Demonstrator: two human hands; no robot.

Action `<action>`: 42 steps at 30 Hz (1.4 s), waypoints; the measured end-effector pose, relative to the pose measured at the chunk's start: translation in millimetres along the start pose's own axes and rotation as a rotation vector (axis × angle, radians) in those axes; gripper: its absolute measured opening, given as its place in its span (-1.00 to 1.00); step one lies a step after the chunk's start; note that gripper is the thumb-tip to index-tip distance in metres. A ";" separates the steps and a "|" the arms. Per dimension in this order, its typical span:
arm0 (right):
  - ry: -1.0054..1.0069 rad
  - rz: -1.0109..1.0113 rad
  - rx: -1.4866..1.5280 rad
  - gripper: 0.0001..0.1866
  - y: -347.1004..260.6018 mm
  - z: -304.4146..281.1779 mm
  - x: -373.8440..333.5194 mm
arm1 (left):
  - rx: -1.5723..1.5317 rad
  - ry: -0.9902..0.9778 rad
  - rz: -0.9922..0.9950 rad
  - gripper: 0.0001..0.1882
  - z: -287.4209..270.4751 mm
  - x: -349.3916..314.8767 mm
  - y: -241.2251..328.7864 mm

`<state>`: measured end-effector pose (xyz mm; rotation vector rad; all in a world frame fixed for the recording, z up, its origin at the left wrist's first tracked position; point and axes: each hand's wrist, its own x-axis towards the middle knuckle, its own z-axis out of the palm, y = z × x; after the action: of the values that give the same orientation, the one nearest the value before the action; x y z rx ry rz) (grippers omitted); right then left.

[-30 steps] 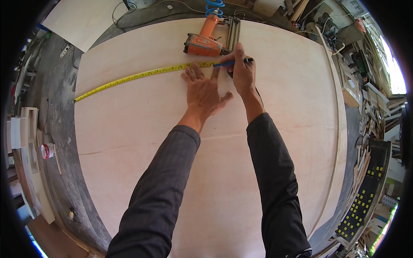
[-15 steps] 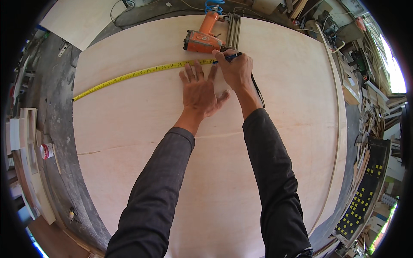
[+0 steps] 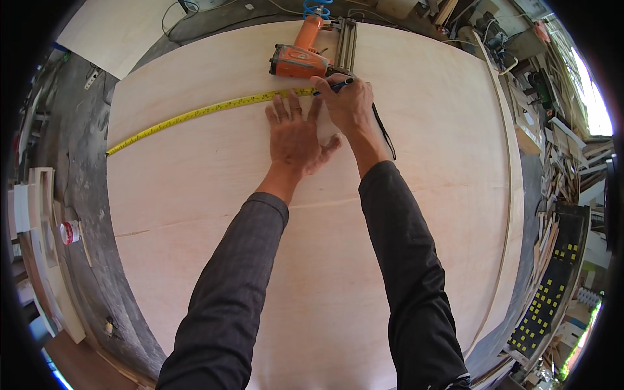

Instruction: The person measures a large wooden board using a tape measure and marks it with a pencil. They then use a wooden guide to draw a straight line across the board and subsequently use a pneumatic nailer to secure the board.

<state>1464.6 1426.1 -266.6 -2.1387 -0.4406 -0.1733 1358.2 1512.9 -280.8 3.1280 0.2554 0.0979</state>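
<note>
**Pen tip at the yellow tape, 2 hands on the pale board**

From my remote seat I see the yellow tape (image 3: 195, 115) lying across the far part of the pale board (image 3: 338, 260), 1 end at the board's left edge, the other running in by the right hand (image 3: 351, 107). I can't make out a tape case; a black strap (image 3: 385, 133) shows beside the right wrist. I judge the blade light, thin and springy, slick on smooth wood and easily creased; I'd take it flat under the fingertips or by its edges.

The left hand (image 3: 294, 142) grips nothing: its fingers are spread, tips at the tape. The right pinches a dark pen (image 3: 341, 84), its point beside the left index fingertip. I expect the pen to be light and stiff, best held low on the barrel.

Just beyond lies an orange nail gun (image 3: 300, 60), with a blue coiled hose (image 3: 317, 8) behind it.
</note>
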 end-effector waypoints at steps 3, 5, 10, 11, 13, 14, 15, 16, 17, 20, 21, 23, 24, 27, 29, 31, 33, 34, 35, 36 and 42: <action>-0.013 0.010 0.010 -0.60 0.8 1.0 -0.2 | -0.002 -0.009 -0.005 -0.04 -0.7 0.1 -0.5; -0.018 0.019 0.020 -0.60 -0.3 2.7 0.1 | -0.009 -0.004 -0.010 -0.04 -1.3 -0.2 -1.4; -0.016 -0.005 -0.010 -0.62 3.5 1.8 1.1 | -0.002 -0.001 -0.010 -0.03 0.8 0.9 0.6; -0.005 -0.026 -0.041 -0.63 4.4 1.5 1.7 | 0.002 -0.005 -0.010 -0.03 0.8 1.0 1.0; -0.006 -0.029 -0.045 -0.63 3.4 1.7 1.5 | 0.000 -0.002 -0.010 -0.03 0.5 0.6 0.2; -0.017 -0.011 -0.019 -0.62 2.7 2.3 1.1 | -0.001 -0.001 -0.010 -0.03 0.4 0.4 -0.2; -0.029 0.007 0.004 -0.60 2.7 2.6 0.7 | -0.010 0.007 -0.009 -0.03 0.8 0.4 -0.2; -0.025 0.004 0.008 -0.60 2.7 3.0 0.3 | -0.019 0.014 -0.007 -0.03 1.1 0.3 -0.3; -0.021 0.000 0.011 -0.59 2.5 3.6 -0.1 | -0.028 0.022 -0.006 -0.03 1.5 0.2 -0.6; -0.014 0.039 0.001 -0.58 -4.3 0.8 -1.2 | -0.036 0.017 -0.009 -0.03 2.4 0.4 -3.3; -0.010 0.057 -0.005 -0.57 -6.0 0.7 0.4 | -0.039 0.016 -0.013 -0.04 2.0 0.8 -3.8; 0.135 0.170 0.280 -0.58 -9.9 1.2 4.9 | -0.043 0.013 -0.024 -0.05 1.4 -0.5 -3.4; 0.209 0.227 0.415 -0.58 -5.1 -0.5 6.8 | -0.054 0.012 -0.024 -0.05 1.5 -0.2 -1.0; 0.315 -0.057 0.186 -0.64 -1.3 1.7 29.6 | -0.086 0.017 -0.025 -0.07 1.7 0.9 2.5; 0.222 -0.152 -0.051 -0.68 -9.8 3.3 35.6 | -0.107 0.035 -0.029 -0.07 1.9 0.5 1.3; -0.013 -0.218 -0.412 -0.55 -30.4 7.0 38.5 | -0.095 0.033 -0.029 -0.09 3.2 -1.4 -4.5; -0.187 -0.297 -0.571 -0.39 -43.4 14.1 46.3 | -0.065 0.009 -0.023 -0.07 1.8 -0.6 -4.6; -0.244 -0.330 -0.651 -0.33 -45.3 19.9 51.3 | -0.038 -0.017 -0.017 -0.04 0.5 0.4 -3.1; -0.301 -0.367 -0.727 -0.27 -47.7 26.0 56.6 | -0.010 -0.042 -0.013 -0.01 -1.0 1.5 -1.7; -0.332 -0.397 -0.795 -0.25 -50.7 35.5 58.5 | 0.004 -0.063 -0.008 -0.01 -2.1 1.8 -2.0; -0.371 -0.307 -0.957 -0.38 -46.1 44.4 66.0 | -0.029 -0.003 0.005 -0.09 2.4 0.9 -5.8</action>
<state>1506.6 1502.6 -237.5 -3.0433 -1.0652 -0.1788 1358.4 1518.8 -283.1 3.0996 0.2446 0.0966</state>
